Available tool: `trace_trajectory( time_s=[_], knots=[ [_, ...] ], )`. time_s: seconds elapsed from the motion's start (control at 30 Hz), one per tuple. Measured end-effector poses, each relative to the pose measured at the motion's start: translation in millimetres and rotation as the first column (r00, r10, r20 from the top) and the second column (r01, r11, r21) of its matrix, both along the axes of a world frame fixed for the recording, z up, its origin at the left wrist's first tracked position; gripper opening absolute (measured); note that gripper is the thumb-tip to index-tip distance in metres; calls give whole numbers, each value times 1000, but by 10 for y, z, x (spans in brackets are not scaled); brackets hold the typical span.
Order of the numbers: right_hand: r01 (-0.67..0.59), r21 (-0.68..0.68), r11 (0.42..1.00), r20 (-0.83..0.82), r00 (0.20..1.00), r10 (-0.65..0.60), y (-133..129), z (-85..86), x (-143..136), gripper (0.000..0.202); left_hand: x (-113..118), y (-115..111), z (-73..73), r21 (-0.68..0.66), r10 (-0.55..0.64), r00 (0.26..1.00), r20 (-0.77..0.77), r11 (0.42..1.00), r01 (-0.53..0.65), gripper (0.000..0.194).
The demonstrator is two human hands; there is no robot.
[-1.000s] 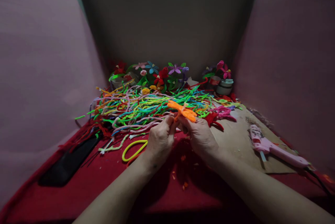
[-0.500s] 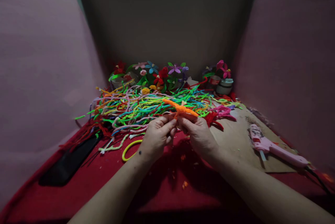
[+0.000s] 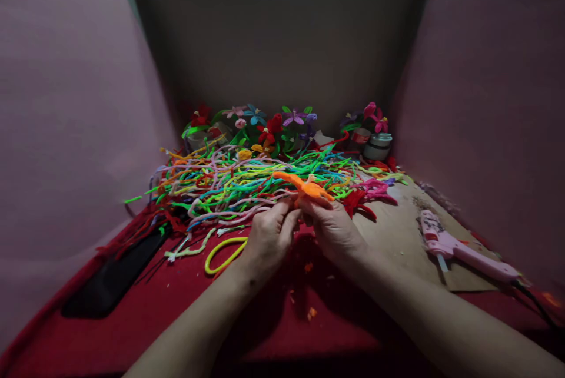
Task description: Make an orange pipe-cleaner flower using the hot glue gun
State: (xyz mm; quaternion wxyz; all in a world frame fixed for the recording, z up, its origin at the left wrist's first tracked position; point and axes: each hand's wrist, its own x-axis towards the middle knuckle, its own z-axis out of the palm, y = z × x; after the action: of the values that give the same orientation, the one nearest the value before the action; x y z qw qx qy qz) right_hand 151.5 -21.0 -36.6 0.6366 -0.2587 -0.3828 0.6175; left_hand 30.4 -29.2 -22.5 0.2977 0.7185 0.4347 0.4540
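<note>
Left hand [image 3: 270, 231] and right hand [image 3: 333, 228]: fingertips pinched tight on base of fuzzy orange petalled flower [image 3: 312, 190], held up in front of tangled multicoloured pipe-cleaner heap [image 3: 238, 181]. Pink plastic glue gun [image 3: 470, 253] right of heap.

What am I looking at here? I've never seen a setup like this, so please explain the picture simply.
There is no machine handling things: these are a person's two bare hands, left hand and right hand. The camera is worn on the person's head, looking forward and down.

Both hands meet at the base of an orange fuzzy petalled piece; the fingers hide the exact grip.

Beyond them, a heap of colourful fuzzy strips lies on the red cloth, with fuzzy flowers behind it. On the right, a pink glue gun rests on a brown board. On the left lies a flat black object.
</note>
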Motion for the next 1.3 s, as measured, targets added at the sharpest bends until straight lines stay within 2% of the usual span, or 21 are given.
trace_trajectory(
  time_s=[0.07, 0.17, 0.23, 0.33, 0.4, 0.47, 0.6, 0.7, 0.73, 0.77, 0.83, 0.9, 0.93, 1.0, 1.03, 1.17, 1.3],
  knots=[
    [9, -11, 1000, 26, 1000, -9, -2, -18, 1, 13, 5, 1, -47, 191, 101, 986, -136, 979, -73, 14],
    [24, 10, 1000, 94, 995, -25, -14, -20, 4, 13, 2, 3, -62, 253, 127, 977, -170, 964, -81, 16],
    [49, 33, 998, 146, 988, -54, -31, 14, 6, 14, 3, 1, -36, 177, 97, 990, -101, 981, -78, 19],
    [38, 46, 998, 229, 972, -47, -60, 97, 10, 18, 8, -1, 25, -104, -1, 994, 112, 995, 13, 23],
    [14, 52, 999, 254, 967, -27, -68, 141, 13, 20, 7, 1, 61, -282, -59, 955, 290, 949, 144, 24],
    [6, 64, 998, 248, 968, -22, -62, 151, 17, 18, -6, 9, 86, -377, -91, 894, 439, 884, 276, 24],
    [-4, 68, 998, 169, 986, -8, -27, 92, 21, 12, -66, 28, 117, -427, -151, 763, 628, 753, 500, 22],
    [-70, 43, 997, 83, 994, 66, -3, 36, 16, 14, -98, 28, 136, -448, -184, 726, 663, 679, 582, 21],
    [-87, 34, 996, 65, 994, 84, 5, 19, 14, 15, -98, 25, 137, -458, -190, 741, 644, 680, 573, 20],
    [-95, 25, 995, 53, 994, 94, 13, 2, 11, 14, -92, 20, 135, -467, -190, 775, 603, 704, 535, 20],
    [-89, 15, 996, 38, 995, 89, 29, -31, 9, 11, -66, 8, 117, -432, -158, 882, 444, 824, 365, 20],
    [-56, 12, 998, 28, 998, 55, 41, -57, 8, 10, -34, -2, 88, -260, -73, 974, 216, 957, 129, 17],
    [-35, 12, 999, 23, 999, 35, 44, -62, 7, 10, -21, -6, 73, -137, -19, 994, 110, 990, 34, 17],
    [-7, 10, 1000, 16, 1000, 7, 40, -56, 6, 10, -6, -10, 49, 68, 69, 997, -35, 995, -67, 19],
    [-6, 9, 1000, 13, 1000, 6, 34, -45, 6, 10, -3, -11, 40, 123, 95, 992, -78, 989, -85, 18],
    [-23, 15, 1000, 10, 1000, 23, -1, 9, 4, 5, -6, -16, 12, 186, 127, 980, -150, 978, -98, 16],
    [31, 5, 999, 26, 999, -31, -11, 18, 9, 6, -1, -22, -20, 252, 143, 974, -175, 963, -97, 11]
  ],
)
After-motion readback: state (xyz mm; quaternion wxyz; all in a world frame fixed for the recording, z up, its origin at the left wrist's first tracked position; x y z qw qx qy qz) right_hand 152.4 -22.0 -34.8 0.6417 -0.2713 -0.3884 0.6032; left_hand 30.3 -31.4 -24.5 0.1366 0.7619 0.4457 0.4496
